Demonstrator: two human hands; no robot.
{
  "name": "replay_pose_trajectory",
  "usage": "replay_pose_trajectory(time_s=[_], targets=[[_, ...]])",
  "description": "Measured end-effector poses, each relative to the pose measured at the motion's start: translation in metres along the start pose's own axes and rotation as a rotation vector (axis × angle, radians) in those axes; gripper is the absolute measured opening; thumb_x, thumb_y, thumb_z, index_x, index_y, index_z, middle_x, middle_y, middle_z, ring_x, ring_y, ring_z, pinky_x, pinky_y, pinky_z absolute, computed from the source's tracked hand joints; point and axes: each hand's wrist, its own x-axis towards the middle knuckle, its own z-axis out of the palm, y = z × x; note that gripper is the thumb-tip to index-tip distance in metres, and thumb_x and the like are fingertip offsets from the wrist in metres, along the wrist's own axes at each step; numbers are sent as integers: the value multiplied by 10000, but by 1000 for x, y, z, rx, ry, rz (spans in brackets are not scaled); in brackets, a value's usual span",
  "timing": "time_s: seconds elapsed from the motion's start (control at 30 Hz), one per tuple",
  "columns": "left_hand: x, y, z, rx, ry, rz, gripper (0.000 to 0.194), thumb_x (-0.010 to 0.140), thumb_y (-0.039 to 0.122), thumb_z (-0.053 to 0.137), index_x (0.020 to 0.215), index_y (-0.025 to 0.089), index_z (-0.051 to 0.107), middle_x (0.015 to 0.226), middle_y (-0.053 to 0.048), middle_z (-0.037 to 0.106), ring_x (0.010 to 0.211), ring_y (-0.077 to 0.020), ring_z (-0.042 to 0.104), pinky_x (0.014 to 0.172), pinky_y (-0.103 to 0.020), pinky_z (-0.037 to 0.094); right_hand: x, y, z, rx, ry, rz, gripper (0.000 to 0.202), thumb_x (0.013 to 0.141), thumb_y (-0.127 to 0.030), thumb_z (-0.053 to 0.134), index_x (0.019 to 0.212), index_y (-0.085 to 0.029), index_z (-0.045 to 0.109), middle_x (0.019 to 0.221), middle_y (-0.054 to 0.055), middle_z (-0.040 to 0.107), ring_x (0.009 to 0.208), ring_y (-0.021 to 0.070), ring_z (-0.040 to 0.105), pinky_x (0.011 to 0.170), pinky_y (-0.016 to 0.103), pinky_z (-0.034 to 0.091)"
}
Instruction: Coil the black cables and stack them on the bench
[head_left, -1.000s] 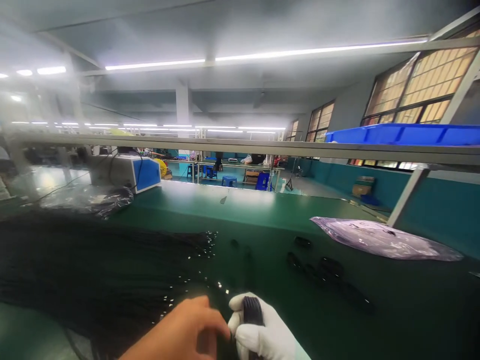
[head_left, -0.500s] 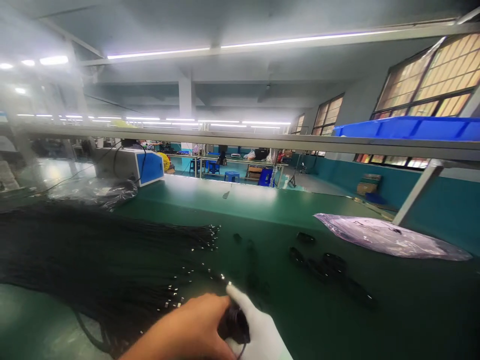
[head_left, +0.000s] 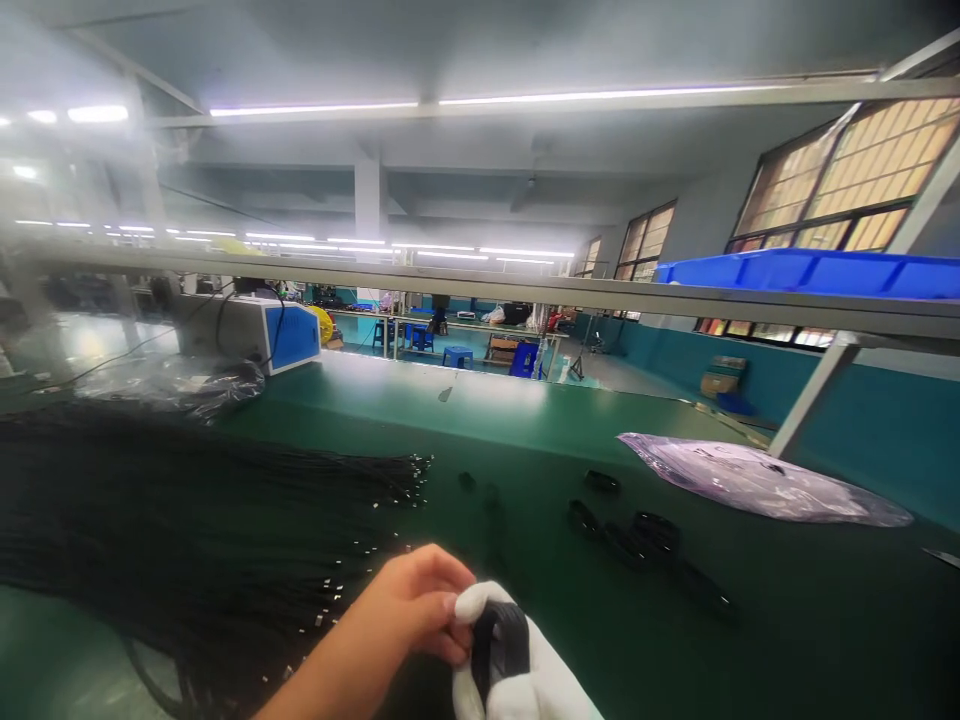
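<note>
And here the right hand (head_left: 559,680), gloved in white, is wrapping its fingers and thumb around a black coil (head_left: 511,632), clamping it firmly. The left hand (head_left: 427,600), bare, is meeting it at the coil's near-left edge, fingertips bunching against the glove; whether they're gripping a strand, I cannot tell. So the 2 hands are working together, the coil sitting between them, mostly in the glove.

It's looking light, springy and bendable, perhaps a bit slick, hardly fragile; the thick side of the loop is seeming the best hold, all turns squeezed together so none is springing loose.

Below, the green bench (head_left: 375,405) is running smooth and glossy. Left of the hands, dark cables (head_left: 150,520) are spreading out, pale tips pointing handward. Ahead and right, black loops (head_left: 657,533) are lying about, a pinkish bag (head_left: 765,480) resting beyond them. Far ahead-left, a blue-fronted box (head_left: 292,335) is standing; high right, a blue tray (head_left: 810,272) is perching, windows (head_left: 847,165) glowing behind.
</note>
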Motion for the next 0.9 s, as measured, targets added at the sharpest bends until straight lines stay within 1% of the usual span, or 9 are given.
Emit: replay_pose_trajectory(time_s=[0.17, 0.27, 0.37, 0.43, 0.57, 0.63, 0.73, 0.8, 0.9], targets=[[-9, 13, 2, 602, 18, 162, 477, 650, 106, 531, 1099, 240, 614, 1081, -21, 600, 978, -187, 527, 900, -323, 397, 7, 0, -5, -261, 68, -23, 488, 526, -334, 831, 933, -160, 626, 910, 59, 605, 739, 164, 561, 748, 312, 440], [-8, 13, 7, 891, 14, 273, 456, 627, 44, 495, 971, 276, 682, 979, 11, 627, 964, -188, 517, 953, -328, 344, 9, 6, -6, -274, 106, 6, 466, 519, -370, 845, 869, -133, 649, 894, 79, 609, 915, 234, 559, 862, 343, 413], [-3, 7, 11, 940, 86, 306, 369, 655, 37, 452, 838, 256, 686, 841, 17, 605, 794, -153, 536, 734, -253, 398, 9, 16, -9, 143, 0, 116, 460, 659, -519, 731, 909, -145, 637, 744, 36, 594, 705, 166, 574, 650, 271, 443], [0, 1, 11, 889, 121, 300, 339, 663, 39, 445, 824, 234, 670, 816, 17, 585, 723, -133, 529, 628, -225, 379, 8, 20, -12, 322, -59, 162, 409, 745, -469, 661, 973, -131, 629, 694, 23, 591, 590, 123, 559, 546, 217, 403], [4, -5, 6, 867, 202, 286, 281, 685, 67, 453, 810, 217, 656, 773, 17, 570, 683, -129, 518, 602, -223, 366, 8, 21, -15, 354, -197, 193, 440, 740, -323, 656, 1112, -97, 593, 788, 69, 652, 659, 139, 610, 575, 210, 424], [5, -7, 4, 921, 246, 281, 261, 690, 81, 456, 805, 220, 645, 771, 16, 572, 691, -135, 524, 613, -231, 362, 10, 22, -12, 363, -187, 223, 495, 761, -467, 649, 1112, -123, 591, 793, 68, 654, 711, 163, 614, 621, 246, 455], [8, -8, 4, 1097, 340, 251, 256, 663, 78, 462, 794, 225, 625, 788, 11, 579, 733, -153, 539, 635, -250, 345, 14, 25, -5, 356, -8, 213, 541, 757, -619, 617, 1051, -165, 596, 784, 37, 618, 663, 141, 579, 602, 263, 468], [10, -8, 7, 1196, 383, 215, 245, 653, 82, 464, 785, 227, 611, 796, 10, 586, 746, -162, 547, 632, -257, 332, 15, 26, -1, 325, 46, 181, 422, 799, -523, 627, 1045, -183, 589, 748, 14, 592, 597, 110, 539, 568, 243, 458], [14, -4, 9, 1286, 385, 143, 189, 686, 121, 471, 767, 228, 603, 785, 5, 595, 732, -173, 555, 616, -267, 323, 15, 25, 1, 347, -51, 178, 338, 801, -389, 639, 1048, -164, 590, 740, 25, 588, 669, 133, 562, 587, 251, 480]])
